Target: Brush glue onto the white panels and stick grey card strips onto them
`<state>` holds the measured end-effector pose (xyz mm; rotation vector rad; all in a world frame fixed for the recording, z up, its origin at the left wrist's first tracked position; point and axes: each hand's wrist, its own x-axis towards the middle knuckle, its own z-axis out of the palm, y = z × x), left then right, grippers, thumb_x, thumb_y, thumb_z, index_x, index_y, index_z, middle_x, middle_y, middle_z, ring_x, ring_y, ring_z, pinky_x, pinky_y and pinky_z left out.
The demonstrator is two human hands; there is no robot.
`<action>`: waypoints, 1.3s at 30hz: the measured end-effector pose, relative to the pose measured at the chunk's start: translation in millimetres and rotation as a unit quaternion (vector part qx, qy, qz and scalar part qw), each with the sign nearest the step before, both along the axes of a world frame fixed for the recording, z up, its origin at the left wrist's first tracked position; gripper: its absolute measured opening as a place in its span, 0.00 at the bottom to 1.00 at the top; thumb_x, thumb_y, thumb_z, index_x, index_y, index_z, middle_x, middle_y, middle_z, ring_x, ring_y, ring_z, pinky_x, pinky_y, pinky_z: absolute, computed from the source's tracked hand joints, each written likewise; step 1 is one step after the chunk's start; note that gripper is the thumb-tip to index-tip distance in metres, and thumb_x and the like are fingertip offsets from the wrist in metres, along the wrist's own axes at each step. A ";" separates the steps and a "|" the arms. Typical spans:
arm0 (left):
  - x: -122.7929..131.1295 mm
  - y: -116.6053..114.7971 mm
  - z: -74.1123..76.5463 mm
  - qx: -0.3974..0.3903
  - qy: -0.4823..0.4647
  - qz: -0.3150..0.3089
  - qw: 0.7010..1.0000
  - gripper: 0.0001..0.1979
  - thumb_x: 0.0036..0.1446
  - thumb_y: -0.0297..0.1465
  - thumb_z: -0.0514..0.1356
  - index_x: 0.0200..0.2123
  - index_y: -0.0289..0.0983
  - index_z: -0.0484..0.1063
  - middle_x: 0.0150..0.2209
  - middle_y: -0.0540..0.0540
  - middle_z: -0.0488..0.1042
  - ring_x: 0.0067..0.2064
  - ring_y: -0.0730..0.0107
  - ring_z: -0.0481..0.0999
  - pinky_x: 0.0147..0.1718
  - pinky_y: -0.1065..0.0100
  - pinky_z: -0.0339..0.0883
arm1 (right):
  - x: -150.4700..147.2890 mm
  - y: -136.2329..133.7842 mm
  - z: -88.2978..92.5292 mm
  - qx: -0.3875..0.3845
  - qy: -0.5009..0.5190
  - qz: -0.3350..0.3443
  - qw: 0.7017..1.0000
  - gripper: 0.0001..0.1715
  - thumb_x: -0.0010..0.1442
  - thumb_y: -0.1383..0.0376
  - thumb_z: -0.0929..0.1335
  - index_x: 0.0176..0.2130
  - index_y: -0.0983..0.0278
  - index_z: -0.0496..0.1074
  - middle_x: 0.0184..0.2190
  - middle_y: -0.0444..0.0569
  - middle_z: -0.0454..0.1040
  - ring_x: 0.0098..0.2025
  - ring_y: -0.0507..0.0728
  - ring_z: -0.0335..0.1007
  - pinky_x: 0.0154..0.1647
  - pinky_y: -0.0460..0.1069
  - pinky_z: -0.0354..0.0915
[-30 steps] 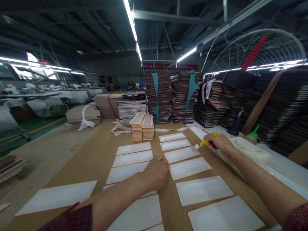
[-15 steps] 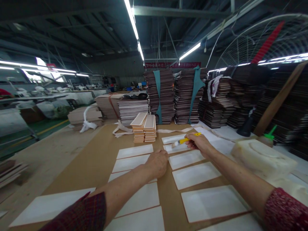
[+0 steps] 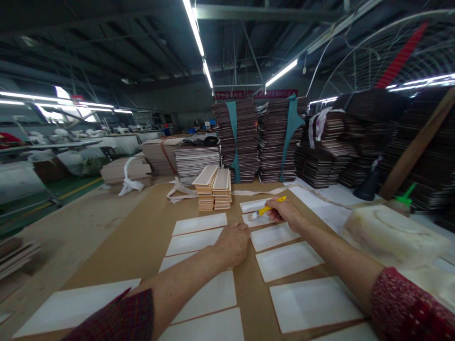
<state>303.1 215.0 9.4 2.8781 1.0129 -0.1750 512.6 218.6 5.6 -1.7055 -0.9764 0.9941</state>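
Observation:
My right hand (image 3: 282, 211) grips a paintbrush (image 3: 265, 208) by its yellow handle. The pale bristles rest on a white rectangular panel (image 3: 261, 220) near the far end of the right column. My left hand (image 3: 234, 242) is closed, its fingers curled down by that panel's left edge; whatever the fingertips pinch or press is hidden. Below my right hand lies another white panel (image 3: 273, 237), with larger-looking ones closer to me. Under my left forearm a second column of white panels (image 3: 199, 223) is partly covered.
Two short stacks of narrow boards (image 3: 222, 189) stand beyond the columns on the brown board (image 3: 142, 227). Tall stacks of dark sheets (image 3: 238, 142) line the back. A whitish plastic container (image 3: 391, 232) and a green-topped bottle (image 3: 403, 201) sit at right, below a large fan (image 3: 377, 61).
My right hand has moved slightly left, and the brush tip has slid left along the panel. My left hand stays nearly in place. The view has shifted a little.

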 end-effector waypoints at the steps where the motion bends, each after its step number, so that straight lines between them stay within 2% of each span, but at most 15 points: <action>1: 0.0 -0.5 0.3 0.000 0.002 0.000 1.000 0.20 0.51 0.19 0.57 0.48 0.32 0.73 0.51 0.38 0.75 0.55 0.51 0.70 0.53 0.58 0.68 | 2.9 0.5 0.5 -0.005 -0.007 -0.001 1.000 0.13 0.70 0.58 0.68 0.44 0.68 0.72 0.34 0.45 0.73 0.28 0.50 0.69 0.28 0.45 0.70; 12: -0.2 -0.6 0.1 -0.004 -0.001 0.000 1.000 0.21 0.51 0.18 0.57 0.50 0.29 0.73 0.51 0.37 0.75 0.54 0.50 0.70 0.54 0.57 0.68 | 60.2 -0.1 3.5 -0.032 -0.074 -0.047 0.996 0.14 0.69 0.58 0.69 0.44 0.68 0.72 0.36 0.46 0.73 0.31 0.51 0.71 0.31 0.47 0.72; 19: 0.2 1.5 0.2 -0.004 -0.007 0.003 1.000 0.22 0.50 0.17 0.57 0.50 0.30 0.73 0.50 0.36 0.76 0.54 0.50 0.71 0.52 0.56 0.69 | 83.9 -10.0 11.1 -0.036 -0.110 -0.069 0.991 0.14 0.70 0.58 0.68 0.43 0.68 0.72 0.35 0.46 0.73 0.30 0.50 0.70 0.30 0.46 0.71; 27: -0.4 2.4 -0.8 -0.008 -0.016 0.001 1.000 0.23 0.51 0.17 0.57 0.51 0.32 0.74 0.49 0.36 0.76 0.54 0.50 0.71 0.51 0.56 0.70 | 97.8 -21.1 22.6 -0.038 -0.136 -0.087 0.986 0.15 0.70 0.57 0.68 0.42 0.68 0.72 0.33 0.44 0.73 0.28 0.50 0.70 0.29 0.46 0.70; 32: -0.4 3.3 -2.8 -0.005 -0.025 0.001 1.000 0.21 0.50 0.16 0.57 0.48 0.30 0.75 0.48 0.36 0.76 0.53 0.48 0.72 0.50 0.56 0.70 | 103.6 -24.9 24.4 -0.022 -0.132 -0.106 0.985 0.14 0.69 0.58 0.69 0.40 0.68 0.72 0.31 0.44 0.72 0.27 0.49 0.69 0.28 0.45 0.70; 39: -2.2 16.4 -1.5 0.017 -0.069 0.022 0.997 0.20 0.52 0.16 0.55 0.47 0.33 0.73 0.51 0.38 0.73 0.54 0.57 0.72 0.55 0.63 0.67 | 85.2 -12.2 28.7 0.057 -0.074 -0.136 0.986 0.14 0.70 0.58 0.68 0.45 0.68 0.71 0.34 0.45 0.72 0.28 0.50 0.69 0.28 0.45 0.69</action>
